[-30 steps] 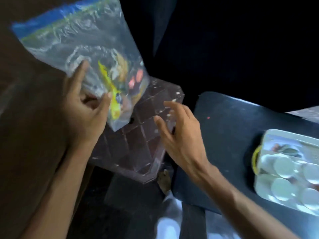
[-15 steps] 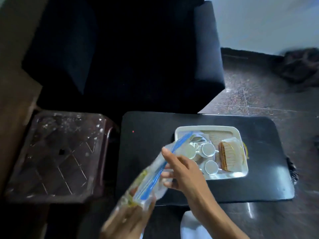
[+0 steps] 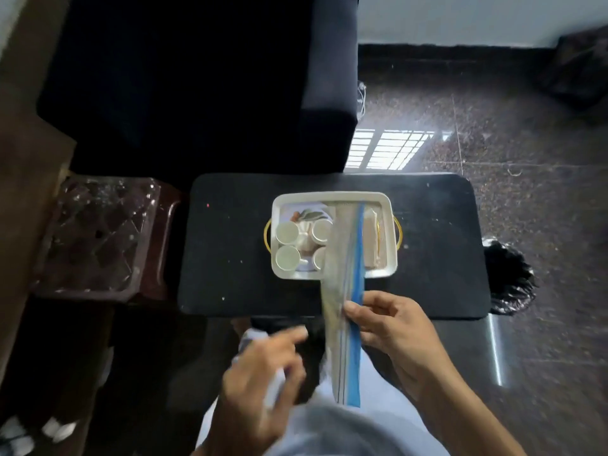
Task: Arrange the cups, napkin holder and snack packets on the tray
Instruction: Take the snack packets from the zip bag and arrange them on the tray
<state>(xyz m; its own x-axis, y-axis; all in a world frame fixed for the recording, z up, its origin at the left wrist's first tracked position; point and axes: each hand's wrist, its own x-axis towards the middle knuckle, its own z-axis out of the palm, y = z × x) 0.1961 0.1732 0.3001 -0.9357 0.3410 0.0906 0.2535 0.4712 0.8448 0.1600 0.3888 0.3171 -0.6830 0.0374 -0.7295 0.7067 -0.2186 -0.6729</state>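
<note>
A white tray [image 3: 332, 195] with gold handles sits in the middle of the black table [image 3: 230, 258]. Several white cups [image 3: 287, 232] stand in its left half, and a brown napkin holder [image 3: 371, 245] stands along its right side. My right hand [image 3: 394, 334] pinches a clear zip bag of snack packets [image 3: 352, 357] by its blue-striped top. The bag is seen edge-on, reaching from my lap up over the tray's middle and hiding part of the cups. My left hand [image 3: 263, 373] is blurred, just left of the bag, with fingers loosely stretched towards it and not touching it.
A brown plastic stool [image 3: 98, 238] stands against the table's left end. A dark sofa [image 3: 197, 77] fills the space behind the table. A black crumpled bag [image 3: 510, 278] lies on the speckled floor at the table's right end.
The bag has come from above the stool to in front of me over the tray. My left hand has let go of it and my right hand now holds it.
</note>
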